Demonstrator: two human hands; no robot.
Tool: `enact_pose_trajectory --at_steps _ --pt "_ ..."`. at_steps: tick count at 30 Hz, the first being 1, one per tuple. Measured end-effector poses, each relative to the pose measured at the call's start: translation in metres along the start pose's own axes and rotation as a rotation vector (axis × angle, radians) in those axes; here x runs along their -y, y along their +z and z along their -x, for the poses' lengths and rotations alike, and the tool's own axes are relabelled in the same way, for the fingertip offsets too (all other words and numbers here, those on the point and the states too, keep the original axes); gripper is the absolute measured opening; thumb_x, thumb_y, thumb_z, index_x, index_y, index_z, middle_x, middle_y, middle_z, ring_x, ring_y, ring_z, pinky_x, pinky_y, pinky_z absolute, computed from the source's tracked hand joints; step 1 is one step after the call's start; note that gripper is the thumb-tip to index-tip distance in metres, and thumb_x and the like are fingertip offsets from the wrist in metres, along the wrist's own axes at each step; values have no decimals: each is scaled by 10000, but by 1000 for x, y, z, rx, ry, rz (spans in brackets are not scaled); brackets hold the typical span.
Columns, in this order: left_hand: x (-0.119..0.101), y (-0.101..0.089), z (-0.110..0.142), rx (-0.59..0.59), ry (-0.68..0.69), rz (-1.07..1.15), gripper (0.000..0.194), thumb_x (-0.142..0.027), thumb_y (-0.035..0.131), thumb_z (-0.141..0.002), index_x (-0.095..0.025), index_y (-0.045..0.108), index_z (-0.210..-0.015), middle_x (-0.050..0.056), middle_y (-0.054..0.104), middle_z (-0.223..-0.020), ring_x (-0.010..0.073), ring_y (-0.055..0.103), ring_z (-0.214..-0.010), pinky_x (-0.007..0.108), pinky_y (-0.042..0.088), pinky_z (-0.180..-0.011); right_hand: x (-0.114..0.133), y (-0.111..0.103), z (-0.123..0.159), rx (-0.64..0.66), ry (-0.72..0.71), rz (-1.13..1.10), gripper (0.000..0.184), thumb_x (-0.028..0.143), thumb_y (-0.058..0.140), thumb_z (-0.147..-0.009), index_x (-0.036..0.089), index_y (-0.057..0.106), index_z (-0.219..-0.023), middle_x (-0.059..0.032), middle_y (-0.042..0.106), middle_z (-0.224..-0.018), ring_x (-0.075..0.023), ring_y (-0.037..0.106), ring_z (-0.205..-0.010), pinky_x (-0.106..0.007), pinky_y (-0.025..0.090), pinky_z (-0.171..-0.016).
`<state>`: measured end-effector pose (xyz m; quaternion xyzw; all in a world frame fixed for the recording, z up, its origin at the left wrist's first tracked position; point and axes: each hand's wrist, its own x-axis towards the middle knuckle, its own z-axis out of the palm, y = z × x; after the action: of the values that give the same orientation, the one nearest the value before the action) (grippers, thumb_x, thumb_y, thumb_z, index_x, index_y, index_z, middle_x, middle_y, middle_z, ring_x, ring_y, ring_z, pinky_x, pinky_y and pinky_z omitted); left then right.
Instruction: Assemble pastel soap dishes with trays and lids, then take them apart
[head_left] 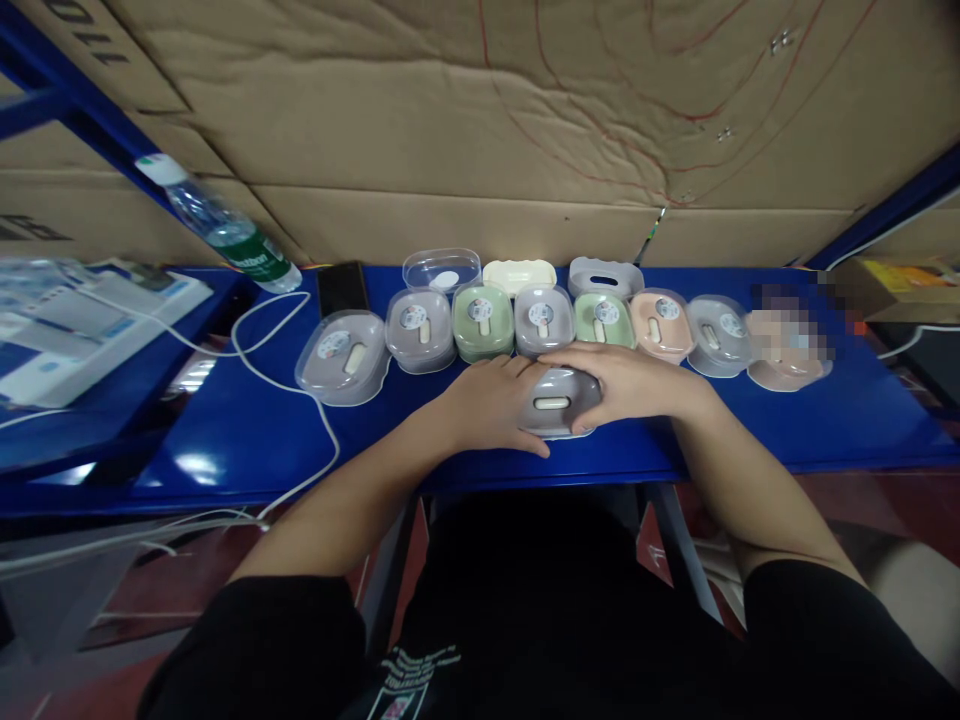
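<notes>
Near the front edge of the blue table lies a small grey plastic box (562, 390) with a clear lid and a cream oblong piece in its middle. My left hand (491, 403) is curved round its left side, and my right hand (630, 382) clasps the right side, thumb at the front. The hands partly hide the box. Just behind stands a row of similar lidded boxes with round labels: a grey one (540, 328), a green one (484, 328), another green one (592, 312) and a peach one (661, 335), among several others.
Behind the row are a clear lid (427, 272), a cream tray (517, 277) and a grey tray with a slot (592, 270). A dark phone (342, 288) and a water bottle (225, 230) are at the left. A white cable (330, 450) crosses the blue table (225, 425). Cardboard (390, 130) walls the back.
</notes>
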<state>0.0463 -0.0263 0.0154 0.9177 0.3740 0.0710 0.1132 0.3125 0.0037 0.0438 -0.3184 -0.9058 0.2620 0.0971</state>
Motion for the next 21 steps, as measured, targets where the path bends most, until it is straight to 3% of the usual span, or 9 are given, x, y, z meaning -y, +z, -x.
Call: enact_pose_trajectory --at_steps 9,16,19,21 --pt "-6 -2 -2 67 -32 -68 1050 -748 895 -767 -143 543 -1550 212 701 -1419 417 709 -1252 510 586 -1039 0 0 -1 11 -3 -5 926 459 986 -734 331 642 -1583 -80 695 -1566 -375 669 -1423 -550 559 -1197" --pt "-4 1 -2 61 -18 -22 1100 -698 923 -732 -153 502 -1589 213 674 -1442 437 670 -1302 549 570 -1074 2 3 -1 18 53 -11 991 443 1014 -693 320 632 -1599 -83 670 -1609 -393 642 -1469 -567 545 -1227" --pt "-4 1 -1 61 -23 -6 1058 -599 913 -765 -157 467 -1617 220 639 -1511 434 644 -1354 543 552 -1110 -2 -3 3 0 41 -50 867 470 977 -752 333 675 -1553 -68 717 -1554 -366 699 -1395 -538 581 -1176" --pt "-5 0 -1 65 -23 3 1059 -566 885 -786 -157 427 -1650 226 611 -1558 441 619 -1404 553 534 -1146 -8 -15 3 -40 2 -140 706 511 895 -855 318 709 -1509 -59 801 -1412 -309 776 -1246 -474 630 -1078"
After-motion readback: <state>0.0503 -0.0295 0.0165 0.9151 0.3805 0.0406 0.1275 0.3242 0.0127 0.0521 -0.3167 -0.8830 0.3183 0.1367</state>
